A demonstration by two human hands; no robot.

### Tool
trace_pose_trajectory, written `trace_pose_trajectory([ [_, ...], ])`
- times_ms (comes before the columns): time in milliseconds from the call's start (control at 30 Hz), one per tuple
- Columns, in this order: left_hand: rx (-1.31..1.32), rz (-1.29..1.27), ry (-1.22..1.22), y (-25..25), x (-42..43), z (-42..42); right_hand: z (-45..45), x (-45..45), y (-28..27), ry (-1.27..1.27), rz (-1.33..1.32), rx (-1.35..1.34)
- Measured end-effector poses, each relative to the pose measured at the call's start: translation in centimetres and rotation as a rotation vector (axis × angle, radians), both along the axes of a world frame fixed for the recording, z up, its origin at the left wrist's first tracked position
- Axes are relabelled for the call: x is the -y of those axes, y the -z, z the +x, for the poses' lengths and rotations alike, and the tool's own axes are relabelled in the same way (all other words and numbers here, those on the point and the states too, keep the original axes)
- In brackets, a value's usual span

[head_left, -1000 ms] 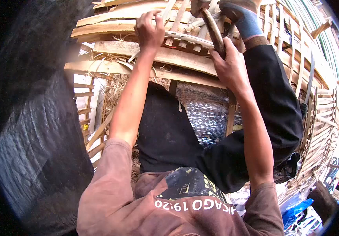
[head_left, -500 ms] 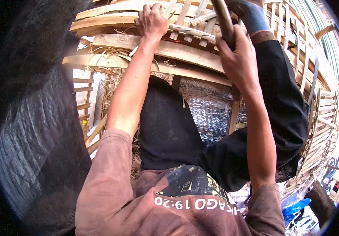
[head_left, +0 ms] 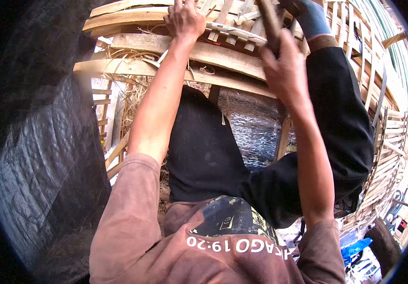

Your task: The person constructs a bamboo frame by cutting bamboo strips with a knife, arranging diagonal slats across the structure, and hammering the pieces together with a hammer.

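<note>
My left hand [head_left: 185, 21] rests at the top edge of the view on a frame of pale wooden slats [head_left: 230, 54]. Its fingers are bent and partly cut off, so what they pinch is hidden. A thin light strip [head_left: 237, 36] runs rightward from beside this hand, across several short crosspieces. Over the slats, my right hand [head_left: 287, 66] is wrapped round a thick brown wooden handle [head_left: 269, 21], blurred by motion. The handle's far end lies outside the view, so the kind of tool does not show.
My black-trousered legs [head_left: 204, 151] are bent below the slats, one foot in a blue-grey sock [head_left: 312, 21] on the work. Silvery foil sheeting [head_left: 253, 128] lies beneath. Black plastic sheeting [head_left: 38, 165] hangs at left; slatted lattice [head_left: 386, 156] stands at right.
My right hand and the handle have shifted slightly and are more blurred. My left hand has moved slightly upward in the view. The view itself has shifted a little.
</note>
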State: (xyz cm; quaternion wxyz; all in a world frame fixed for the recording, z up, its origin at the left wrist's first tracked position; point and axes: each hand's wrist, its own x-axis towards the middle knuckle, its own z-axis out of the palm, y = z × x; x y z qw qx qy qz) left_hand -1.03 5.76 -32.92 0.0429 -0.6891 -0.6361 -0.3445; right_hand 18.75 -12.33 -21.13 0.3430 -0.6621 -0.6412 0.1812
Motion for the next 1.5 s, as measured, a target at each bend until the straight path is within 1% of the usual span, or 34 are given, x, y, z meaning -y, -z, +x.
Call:
trace_pose_trajectory([
  [33, -0.001, 0.013, -0.012, -0.2, -0.2, 0.2, 0.4, -0.4, 2.1, -0.009, -0.033, 0.03],
  [67, -0.012, 0.01, -0.015, -1.0, 0.6, 0.5, 0.8, -1.0, 3.2, -0.056, 0.049, 0.059],
  [100, -0.009, 0.019, -0.013, -1.2, 0.4, 0.7, 0.8, -1.1, 1.9, -0.053, 0.058, 0.062],
  [167, 0.012, 0.043, -0.014, -0.1, 0.2, 0.3, 0.2, -1.4, -1.6, 0.007, 0.054, -0.031],
  [200, 0.018, 0.04, -0.005, -0.4, 0.4, 0.4, 1.0, -1.9, -2.0, -0.015, 0.195, 0.041],
  [233, 0.015, 0.039, -0.007, -0.5, 0.2, 0.3, 1.0, -1.7, -3.9, -0.068, 0.229, -0.036],
  [300, 0.009, 0.099, 0.002, -0.4, 0.3, 0.4, 1.0, -1.5, -4.4, -0.054, 0.222, -0.058],
  [333, 0.004, 0.075, -0.029, -0.5, 0.4, 0.6, 1.2, -1.4, -4.5, -0.036, 0.224, -0.075],
  [367, 0.007, 0.077, -0.028, -0.6, 0.5, 0.6, 1.4, -1.7, -2.4, -0.023, 0.257, 0.005],
  [433, 0.01, 0.088, 0.008, -0.4, 0.3, 0.5, 1.5, -1.3, 0.9, -0.018, -0.016, 0.104],
  [500, 0.014, 0.071, 0.003, -0.2, -0.1, 0.6, 1.7, -1.6, 1.6, -0.049, 0.017, 0.12],
  [533, 0.029, 0.085, 0.007, -0.3, -0.5, 0.5, 1.5, -1.5, 0.3, -0.019, -0.02, 0.051],
  [567, 0.038, 0.08, 0.011, 0.3, -0.3, 0.2, 1.5, -1.4, -1.2, -0.012, -0.025, 0.055],
  [633, 0.021, 0.095, 0.021, -0.6, 0.6, 0.4, 2.1, -1.8, -2.1, -0.041, 0.135, -0.027],
  [700, -0.014, 0.081, 0.002, -0.6, 0.8, 0.5, 1.7, -1.4, -3.2, 0.004, 0.071, -0.152],
  [767, 0.015, 0.067, 0.003, -0.8, 1.0, 0.6, 0.9, -0.6, -1.4, 0.074, 0.087, -0.217],
  [800, 0.045, 0.056, 0.003, -1.1, 1.1, 0.7, 1.0, -0.4, 0.6, 0.076, 0.109, -0.219],
  [833, 0.074, 0.046, 0.001, -1.2, 0.9, 0.7, 0.5, 0.2, 1.3, 0.133, 0.007, -0.208],
  [900, 0.061, 0.061, 0.039, -0.5, 0.7, 0.2, -0.1, 1.1, 2.5, 0.126, -0.069, -0.229],
  [967, 0.145, 0.226, 0.102, 0.6, -0.2, -0.1, -0.2, 1.5, 2.5, 0.133, -0.161, -0.205],
  [1000, 0.001, 0.419, 0.038, 0.0, 0.8, 0.4, 0.1, 1.4, 3.5, 0.108, -0.097, -0.196],
  [1033, 0.005, 0.416, 0.038, -0.5, 1.7, 0.9, 0.4, 1.0, 4.1, 0.109, -0.1, -0.192],
  [1100, -0.019, 0.403, 0.367, -1.7, 3.7, 1.8, 0.8, 0.4, 4.8, 0.175, -0.028, -0.184],
  [1167, -0.045, 0.391, 0.351, -2.6, 5.2, 4.1, 1.3, 0.4, 4.0, 0.219, -0.132, -0.315],
  [1267, 0.024, 0.321, 0.292, -2.6, 5.2, 6.2, 2.0, 1.0, 4.0, 0.225, -0.137, -0.294],
  [1333, 0.04, 0.281, 0.29, -2.6, 4.9, 6.6, 2.0, 1.4, 4.3, 0.199, -0.092, -0.246],
  [1367, 0.054, 0.238, 0.282, -2.6, 4.8, 6.7, 1.9, 1.5, 4.3, 0.215, -0.134, -0.255],
  [1433, 0.091, 0.285, 0.304, -2.2, 4.8, 7.0, 1.6, 1.5, 4.3, 0.188, -0.091, -0.232],
  [1467, 0.098, 0.311, 0.292, -2.0, 4.7, 7.0, 1.5, 1.6, 4.1, 0.185, -0.159, -0.268],
  [1500, 0.106, 0.335, 0.279, -1.7, 4.6, 7.1, 1.3, 1.6, 4.0, 0.186, -0.16, -0.268],
])
